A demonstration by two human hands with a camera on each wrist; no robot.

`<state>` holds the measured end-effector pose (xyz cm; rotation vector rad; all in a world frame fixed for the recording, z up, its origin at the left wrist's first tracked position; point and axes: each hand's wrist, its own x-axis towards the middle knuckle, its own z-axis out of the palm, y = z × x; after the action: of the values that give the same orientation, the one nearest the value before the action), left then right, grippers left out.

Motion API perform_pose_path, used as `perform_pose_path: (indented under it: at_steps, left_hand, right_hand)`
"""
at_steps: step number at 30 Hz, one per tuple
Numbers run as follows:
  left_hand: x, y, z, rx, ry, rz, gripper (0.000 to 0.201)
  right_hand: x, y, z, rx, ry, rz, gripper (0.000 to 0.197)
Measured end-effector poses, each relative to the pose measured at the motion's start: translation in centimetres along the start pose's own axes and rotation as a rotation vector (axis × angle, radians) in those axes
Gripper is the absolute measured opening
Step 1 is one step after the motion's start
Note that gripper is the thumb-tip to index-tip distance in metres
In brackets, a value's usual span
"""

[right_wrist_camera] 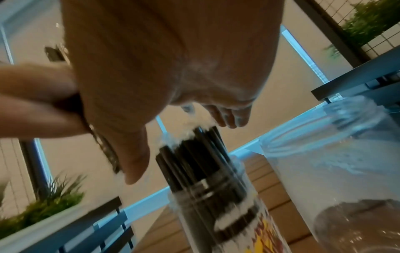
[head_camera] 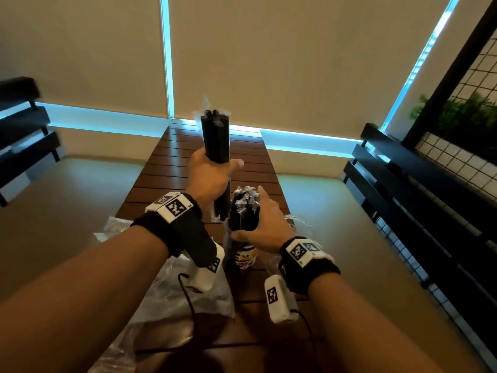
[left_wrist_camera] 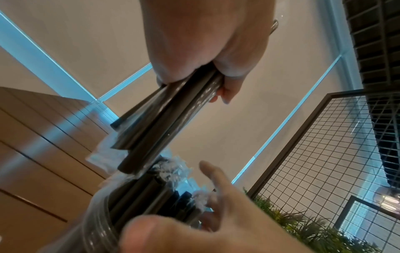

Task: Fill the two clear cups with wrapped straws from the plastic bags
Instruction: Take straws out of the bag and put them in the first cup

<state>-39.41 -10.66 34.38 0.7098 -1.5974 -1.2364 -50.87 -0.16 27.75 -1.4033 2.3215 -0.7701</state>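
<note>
My left hand point(head_camera: 213, 169) grips a bundle of black wrapped straws point(head_camera: 215, 135) upright above the table; in the left wrist view the bundle point(left_wrist_camera: 164, 123) slants down towards the cup. Just below stands a clear printed cup point(head_camera: 245, 258) packed with black wrapped straws point(head_camera: 243, 208). My right hand point(head_camera: 255, 216) cups those straws from the right, thumb low and fingers straight and spread, without curling round them. The right wrist view shows the filled cup point(right_wrist_camera: 227, 214) and its straws point(right_wrist_camera: 194, 159) under the palm. A second clear cup point(head_camera: 302, 224) point(right_wrist_camera: 335, 171) stands empty to the right.
Crumpled clear plastic bags point(head_camera: 188, 294) lie on the slatted wooden table point(head_camera: 250, 157) under my left forearm. Dark benches flank the table on both sides. A wire grid panel with plants point(head_camera: 468, 114) rises at the right.
</note>
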Motion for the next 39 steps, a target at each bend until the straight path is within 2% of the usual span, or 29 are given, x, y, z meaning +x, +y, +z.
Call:
perform_pose_path:
  at_steps: [4,6,9,12,15,19,21,24,26,28,30,35,39]
  left_hand:
    - [0.6,-0.7,1.2,-0.073,-0.027,-0.032,0.041]
    - [0.8,-1.1,1.8,-0.114,-0.022,-0.071,0.041]
    - [1.3,-1.5,2.6,-0.189,-0.016,-0.160,0.029]
    - [1.8,-1.6,3.3,-0.276,0.012,-0.263,0.025]
    - [2.2,-2.1,3.5,-0.363,0.033,-0.336,0.025]
    - [2.4,-2.8,2.4,-0.404,0.071,-0.366,0.034]
    - [2.6,-2.4,1.5,-0.401,0.073,-0.374,0.023]
    - [3.1,-1.4,0.3,-0.379,0.061,-0.347,0.019]
    - [3.3,-1.1,-0.1,-0.249,0.044,-0.233,0.022]
    - [3.2,-1.3,-0.1,-0.068,-0.015,-0.119,0.024]
    - [3.1,-2.2,0.1,0.026,-0.044,-0.083,0.024]
    - [2.9,-4.0,1.7,0.015,-0.045,-0.121,0.027]
    - [3.0,-4.0,2.8,-0.015,-0.061,-0.081,0.029]
  right_hand:
    - [1.3,0.5,2.0,0.077,0.059,0.010,0.120]
    - [1.5,0.7,2.2,0.147,0.121,0.017,0.103]
    - [1.8,1.0,2.1,0.128,0.189,0.002,0.079]
    - [2.1,1.5,1.9,0.079,0.232,-0.012,0.067]
    - [2.3,1.7,1.9,0.069,0.250,0.001,0.063]
    - [2.0,1.7,2.1,0.002,0.261,0.007,0.068]
    - [1.9,1.6,2.1,-0.011,0.258,0.023,0.076]
    - [2.0,1.4,2.3,-0.022,0.244,0.067,0.096]
    - [1.9,1.2,2.7,-0.045,0.227,0.104,0.100]
    - [1.9,1.0,3.1,-0.064,0.246,0.122,0.094]
    - [2.0,0.7,3.5,-0.073,0.270,0.132,0.085]
    - [2.1,0.3,3.9,-0.087,0.263,0.133,0.072]
    - [2.0,0.4,4.0,-0.031,0.216,0.108,0.077]
